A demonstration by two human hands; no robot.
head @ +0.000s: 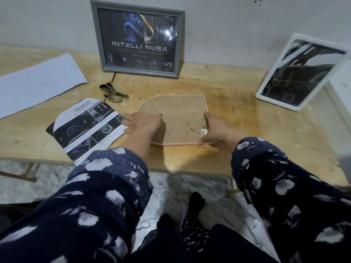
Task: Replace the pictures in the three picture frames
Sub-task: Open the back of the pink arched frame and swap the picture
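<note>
A pink arch-shaped picture frame [180,114] lies face down on the wooden table [256,130], its brown backing board up. My left hand [142,123] rests on the frame's left side, fingers bent over its edge. My right hand [214,130] holds the frame's right edge, thumb at the front corner. A grey frame [137,39] with a dark "Intelli Nusa" picture stands against the wall. A white frame [302,73] with a dark picture leans at the right. A printed car-dashboard picture [83,128], cut to an arch, lies left of the pink frame.
A blank white sheet [36,84] lies at the table's far left. A crumpled brown scrap [112,93] sits in front of the grey frame. A white box [341,88] stands at the right edge. Marble floor shows below the table's front edge.
</note>
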